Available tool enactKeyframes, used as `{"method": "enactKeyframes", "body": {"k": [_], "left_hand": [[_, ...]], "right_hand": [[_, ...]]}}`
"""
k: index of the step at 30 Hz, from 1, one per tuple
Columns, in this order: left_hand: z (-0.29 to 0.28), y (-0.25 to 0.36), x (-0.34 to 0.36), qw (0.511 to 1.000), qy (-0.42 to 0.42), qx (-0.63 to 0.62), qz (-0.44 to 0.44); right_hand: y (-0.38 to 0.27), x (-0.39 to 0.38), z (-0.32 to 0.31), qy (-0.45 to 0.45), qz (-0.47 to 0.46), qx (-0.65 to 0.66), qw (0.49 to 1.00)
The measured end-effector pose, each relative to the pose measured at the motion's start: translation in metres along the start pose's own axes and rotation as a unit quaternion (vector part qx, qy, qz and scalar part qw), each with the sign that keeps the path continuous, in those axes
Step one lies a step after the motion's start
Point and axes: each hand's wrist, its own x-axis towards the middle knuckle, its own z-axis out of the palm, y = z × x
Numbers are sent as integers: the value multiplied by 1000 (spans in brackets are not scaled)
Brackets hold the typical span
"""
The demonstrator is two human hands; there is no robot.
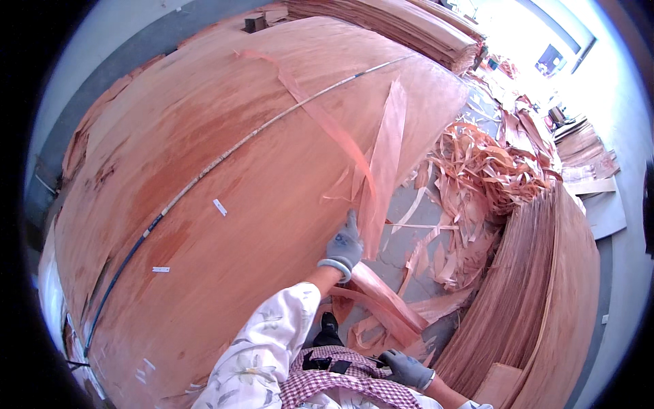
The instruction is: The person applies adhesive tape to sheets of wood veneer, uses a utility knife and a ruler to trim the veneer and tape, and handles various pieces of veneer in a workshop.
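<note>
My left hand, in a grey glove with a pale bangle at its wrist, rests at the near right edge of a large reddish wood veneer sheet. One finger is stretched forward on the sheet; the other fingers are partly hidden. Right beside it lies a long veneer strip, touching or almost touching the glove. A thinner, curling strip crosses the sheet further off. My right hand, gloved in darker grey, is held low before my checked apron. Its fingers are curled, around a thin dark thing that is too small to name.
A long dark-and-pale rod bends across the sheet. Torn veneer scraps heap on the floor to the right. Nearer stands a veneer stack, and another stack lies at the back. Loose strips lie by my foot.
</note>
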Motion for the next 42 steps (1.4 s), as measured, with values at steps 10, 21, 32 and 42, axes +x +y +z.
{"method": "enactKeyframes", "body": {"k": [10,21,32,42], "left_hand": [[-240,-154,-90,936,315,-131,-83],[-410,-401,-519,663,662,106,-333],[-371,-505,-770,602,723,-195,-276],[-251,-391,-678,432,622,-408,-509]], "right_hand": [[48,71,-83,9,60,366,929],[-31,219,-58,70,82,389,915],[-82,288,29,257,80,457,848],[-35,281,-2,248,134,392,876]]}}
